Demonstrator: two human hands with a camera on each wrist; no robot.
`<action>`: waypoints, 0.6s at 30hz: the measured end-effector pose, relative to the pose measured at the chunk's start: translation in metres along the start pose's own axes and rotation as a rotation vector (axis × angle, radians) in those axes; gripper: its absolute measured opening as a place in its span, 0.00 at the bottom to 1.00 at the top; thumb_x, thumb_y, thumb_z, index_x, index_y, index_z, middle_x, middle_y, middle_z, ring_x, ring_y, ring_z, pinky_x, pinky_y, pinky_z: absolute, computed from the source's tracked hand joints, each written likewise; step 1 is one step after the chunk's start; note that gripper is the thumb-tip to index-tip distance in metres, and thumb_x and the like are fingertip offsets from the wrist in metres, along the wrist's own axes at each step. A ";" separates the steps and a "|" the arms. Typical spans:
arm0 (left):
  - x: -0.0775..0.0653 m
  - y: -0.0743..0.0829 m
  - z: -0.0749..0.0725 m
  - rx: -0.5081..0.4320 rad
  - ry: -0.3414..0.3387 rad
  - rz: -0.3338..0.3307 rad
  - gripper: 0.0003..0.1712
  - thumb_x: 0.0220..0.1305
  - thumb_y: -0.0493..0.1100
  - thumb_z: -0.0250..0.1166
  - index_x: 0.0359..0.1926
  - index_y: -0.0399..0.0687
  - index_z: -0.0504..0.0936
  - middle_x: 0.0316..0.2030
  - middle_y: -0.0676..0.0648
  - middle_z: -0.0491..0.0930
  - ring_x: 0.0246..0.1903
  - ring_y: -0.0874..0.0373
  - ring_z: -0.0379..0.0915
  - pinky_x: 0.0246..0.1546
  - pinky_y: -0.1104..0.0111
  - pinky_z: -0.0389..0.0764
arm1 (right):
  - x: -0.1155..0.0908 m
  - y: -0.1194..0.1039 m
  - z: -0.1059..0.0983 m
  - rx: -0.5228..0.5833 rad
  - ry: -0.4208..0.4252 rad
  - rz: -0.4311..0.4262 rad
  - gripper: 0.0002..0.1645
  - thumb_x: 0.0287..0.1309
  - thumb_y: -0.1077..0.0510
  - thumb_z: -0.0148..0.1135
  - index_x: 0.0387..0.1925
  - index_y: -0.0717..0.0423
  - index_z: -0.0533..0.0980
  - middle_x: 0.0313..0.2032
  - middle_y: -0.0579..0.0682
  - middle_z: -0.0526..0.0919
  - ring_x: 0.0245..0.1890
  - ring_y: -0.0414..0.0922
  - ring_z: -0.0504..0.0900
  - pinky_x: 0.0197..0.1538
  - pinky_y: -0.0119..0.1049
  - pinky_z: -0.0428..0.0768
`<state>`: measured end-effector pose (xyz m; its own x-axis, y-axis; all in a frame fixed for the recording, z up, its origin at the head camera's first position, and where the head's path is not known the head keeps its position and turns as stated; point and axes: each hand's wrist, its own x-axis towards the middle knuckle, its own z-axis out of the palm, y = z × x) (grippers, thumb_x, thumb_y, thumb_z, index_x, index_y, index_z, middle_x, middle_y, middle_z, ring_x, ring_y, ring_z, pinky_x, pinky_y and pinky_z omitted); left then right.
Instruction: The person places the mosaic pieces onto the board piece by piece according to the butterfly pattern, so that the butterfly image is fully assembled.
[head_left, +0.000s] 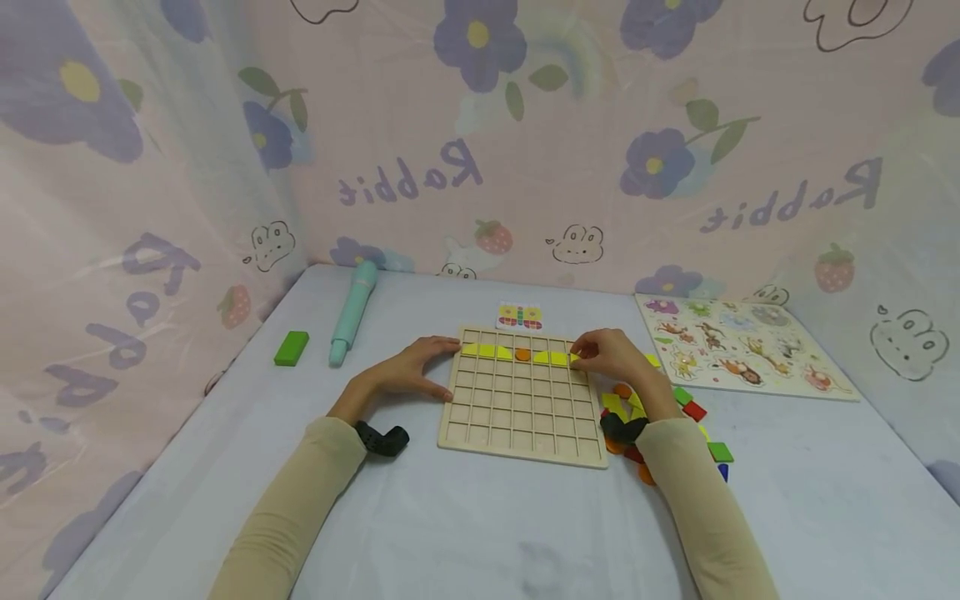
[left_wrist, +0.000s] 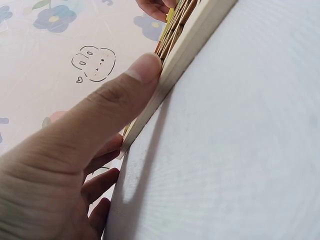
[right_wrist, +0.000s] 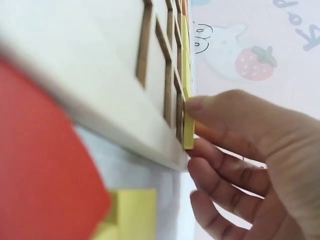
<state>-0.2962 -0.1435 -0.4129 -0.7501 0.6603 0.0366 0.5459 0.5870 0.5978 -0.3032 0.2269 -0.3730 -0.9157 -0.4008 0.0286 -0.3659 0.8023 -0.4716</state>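
A wooden grid board [head_left: 522,414] lies on the table between both hands. Along its second row from the back are several yellow pieces [head_left: 487,351], with an orange round piece [head_left: 522,355] in the middle. My left hand [head_left: 405,367] rests against the board's left edge, thumb and fingers spread; in the left wrist view the thumb [left_wrist: 112,100] touches the rim. At the row's right end my right hand [head_left: 611,358] pinches a yellow piece [right_wrist: 188,132] between thumb and fingers. That piece's outline is partly hidden by the fingers.
Loose coloured pieces [head_left: 615,405] lie right of the board, partly under the right forearm. A pattern card [head_left: 520,316] sits behind the board. An animal puzzle board [head_left: 750,375] is at the right; a mint-green wand-shaped object [head_left: 352,312] and a green block [head_left: 292,348] are at the left.
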 end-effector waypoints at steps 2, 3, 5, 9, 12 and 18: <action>0.000 0.000 0.001 0.003 0.001 0.002 0.52 0.47 0.57 0.72 0.69 0.46 0.59 0.70 0.45 0.54 0.69 0.47 0.43 0.67 0.50 0.49 | -0.001 0.002 0.001 0.005 0.007 0.004 0.15 0.50 0.56 0.69 0.38 0.61 0.80 0.31 0.51 0.81 0.31 0.45 0.75 0.40 0.40 0.76; 0.001 0.000 0.001 0.004 0.001 0.001 0.51 0.47 0.57 0.72 0.69 0.46 0.59 0.70 0.45 0.54 0.69 0.47 0.43 0.67 0.50 0.49 | -0.001 0.003 0.001 0.007 0.008 0.003 0.15 0.50 0.56 0.69 0.38 0.60 0.79 0.31 0.51 0.81 0.31 0.45 0.75 0.40 0.40 0.76; 0.001 0.001 0.000 0.000 0.000 -0.002 0.51 0.47 0.57 0.72 0.69 0.46 0.59 0.70 0.45 0.54 0.70 0.47 0.43 0.68 0.50 0.48 | -0.001 0.004 0.002 0.012 0.010 0.007 0.15 0.50 0.55 0.69 0.38 0.60 0.79 0.31 0.50 0.81 0.31 0.45 0.75 0.39 0.39 0.76; 0.001 0.000 0.000 -0.001 -0.004 -0.004 0.52 0.47 0.56 0.72 0.69 0.46 0.59 0.70 0.45 0.53 0.70 0.47 0.43 0.68 0.50 0.48 | -0.001 0.005 0.002 0.010 0.013 0.001 0.14 0.51 0.56 0.69 0.38 0.59 0.80 0.30 0.49 0.81 0.30 0.44 0.75 0.39 0.37 0.75; 0.001 0.000 0.000 -0.006 -0.004 -0.001 0.51 0.47 0.57 0.72 0.69 0.46 0.59 0.70 0.45 0.53 0.70 0.47 0.43 0.67 0.49 0.48 | 0.000 0.007 0.003 0.012 0.020 -0.010 0.14 0.51 0.56 0.69 0.38 0.60 0.80 0.30 0.49 0.81 0.30 0.44 0.75 0.38 0.37 0.75; -0.001 0.000 0.001 -0.030 0.014 0.022 0.53 0.46 0.61 0.71 0.68 0.45 0.60 0.69 0.44 0.54 0.69 0.45 0.43 0.67 0.47 0.48 | 0.001 0.010 0.005 0.019 0.016 -0.021 0.13 0.51 0.57 0.68 0.39 0.58 0.81 0.29 0.48 0.80 0.29 0.43 0.74 0.38 0.35 0.75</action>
<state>-0.2952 -0.1436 -0.4132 -0.7437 0.6658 0.0609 0.5506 0.5582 0.6206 -0.3066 0.2323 -0.3824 -0.9104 -0.4103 0.0530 -0.3823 0.7851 -0.4873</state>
